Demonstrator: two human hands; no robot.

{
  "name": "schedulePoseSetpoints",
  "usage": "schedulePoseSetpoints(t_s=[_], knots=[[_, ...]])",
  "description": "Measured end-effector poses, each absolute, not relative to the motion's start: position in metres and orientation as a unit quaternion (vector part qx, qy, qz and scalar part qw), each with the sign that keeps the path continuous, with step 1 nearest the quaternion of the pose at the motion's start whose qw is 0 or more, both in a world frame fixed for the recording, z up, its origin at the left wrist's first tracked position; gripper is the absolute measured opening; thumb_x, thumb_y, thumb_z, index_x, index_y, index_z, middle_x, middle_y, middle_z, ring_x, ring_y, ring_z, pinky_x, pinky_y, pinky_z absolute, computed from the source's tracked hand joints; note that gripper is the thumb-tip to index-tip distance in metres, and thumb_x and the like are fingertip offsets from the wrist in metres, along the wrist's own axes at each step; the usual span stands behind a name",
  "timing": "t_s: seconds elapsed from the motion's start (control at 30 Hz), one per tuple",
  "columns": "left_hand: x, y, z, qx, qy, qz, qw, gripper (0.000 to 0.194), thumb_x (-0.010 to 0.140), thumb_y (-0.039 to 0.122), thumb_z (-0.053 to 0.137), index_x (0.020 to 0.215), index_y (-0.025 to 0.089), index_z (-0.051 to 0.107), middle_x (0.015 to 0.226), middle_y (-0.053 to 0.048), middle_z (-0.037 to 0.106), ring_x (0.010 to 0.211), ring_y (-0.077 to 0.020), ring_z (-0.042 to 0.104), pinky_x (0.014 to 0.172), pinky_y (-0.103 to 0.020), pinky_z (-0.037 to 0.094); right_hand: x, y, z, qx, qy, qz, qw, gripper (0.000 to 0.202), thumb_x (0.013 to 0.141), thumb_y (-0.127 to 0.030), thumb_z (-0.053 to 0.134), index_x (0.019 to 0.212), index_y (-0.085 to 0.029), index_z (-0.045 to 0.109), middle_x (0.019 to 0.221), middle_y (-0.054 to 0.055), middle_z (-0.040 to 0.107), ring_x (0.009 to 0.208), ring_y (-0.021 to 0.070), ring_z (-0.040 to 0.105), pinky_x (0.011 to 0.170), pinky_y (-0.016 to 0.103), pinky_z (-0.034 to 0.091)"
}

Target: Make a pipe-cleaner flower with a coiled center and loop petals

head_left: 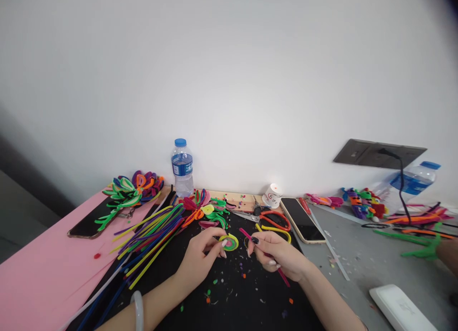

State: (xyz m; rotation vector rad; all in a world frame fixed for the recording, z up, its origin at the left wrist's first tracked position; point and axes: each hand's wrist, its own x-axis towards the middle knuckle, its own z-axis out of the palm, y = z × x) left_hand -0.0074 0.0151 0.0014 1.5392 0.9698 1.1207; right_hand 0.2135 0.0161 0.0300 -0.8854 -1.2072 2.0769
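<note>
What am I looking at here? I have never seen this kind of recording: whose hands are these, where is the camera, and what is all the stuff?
One camera sits on a person's head, looking down at their own bare hands; no machine is involved. The left hand pinches a small coiled pipe cleaner, green outside and pink inside. The right hand grips a straight pink pipe cleaner. On the black mat lie loose coloured pipe cleaners, finished flowers, scissors and scraps. A phone and water bottle stand nearby.
</note>
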Motion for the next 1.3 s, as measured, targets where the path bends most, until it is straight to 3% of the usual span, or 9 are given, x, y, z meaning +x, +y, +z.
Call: schedulePoseSetpoints(t_s=[0.23, 0.47, 0.67, 1.3], knots=[[-0.0084, 0.0137, -0.003, 0.686, 0.36, 0.464, 0.429, 0.012, 0.084, 0.018, 0.049, 0.088, 0.017, 0.06, 0.083, -0.003, 0.06, 0.06, -0.0115, 0.061, 0.059, -0.023, 0.052, 0.2141, 0.0155, 0.0241, -0.312, -0.429, 0.812, 0.242, 0.024, 0.081, -0.034, 0.058, 0.07, -0.014, 0.052, 0.042, -0.006, 0.045, 0.031, 0.0019, 0.023, 0.029, 0.014, 0.013], [-0.0096, 0.0108, -0.0026, 0.707, 0.355, 0.462, 0.4, 0.011, 0.084, 0.015, 0.05, 0.09, 0.018, 0.058, 0.082, -0.002, 0.061, 0.06, -0.0103, 0.061, 0.06, -0.021, 0.052, 0.2156, 0.018, 0.0242, -0.322, -0.405, 0.826, 0.221, 0.026, 0.082, -0.029, 0.056, 0.061, -0.012, 0.052, 0.04, -0.008, 0.036, 0.031, 0.0008, 0.02, 0.028, 0.012, 0.012], [-0.0104, 0.0121, -0.0006, 0.749, 0.345, 0.453, 0.339, 0.012, 0.085, 0.014, 0.048, 0.088, 0.017, 0.06, 0.076, -0.001, 0.06, 0.061, -0.0102, 0.06, 0.065, -0.022, 0.05, 0.2128, 0.016, 0.0243, -0.281, -0.388, 0.856, 0.194, 0.024, 0.078, -0.018, 0.051, 0.055, -0.013, 0.049, 0.037, -0.007, 0.038, 0.029, 0.0014, 0.019, 0.026, 0.013, 0.013], [-0.0118, 0.0124, -0.0004, 0.777, 0.318, 0.466, 0.278, 0.014, 0.084, 0.01, 0.05, 0.087, 0.018, 0.06, 0.081, -0.004, 0.066, 0.077, -0.0141, 0.062, 0.076, -0.025, 0.048, 0.2112, 0.0157, 0.0263, -0.266, -0.372, 0.866, 0.202, 0.026, 0.079, -0.018, 0.05, 0.054, -0.014, 0.047, 0.036, -0.008, 0.036, 0.028, 0.0016, 0.018, 0.025, 0.012, 0.014]])
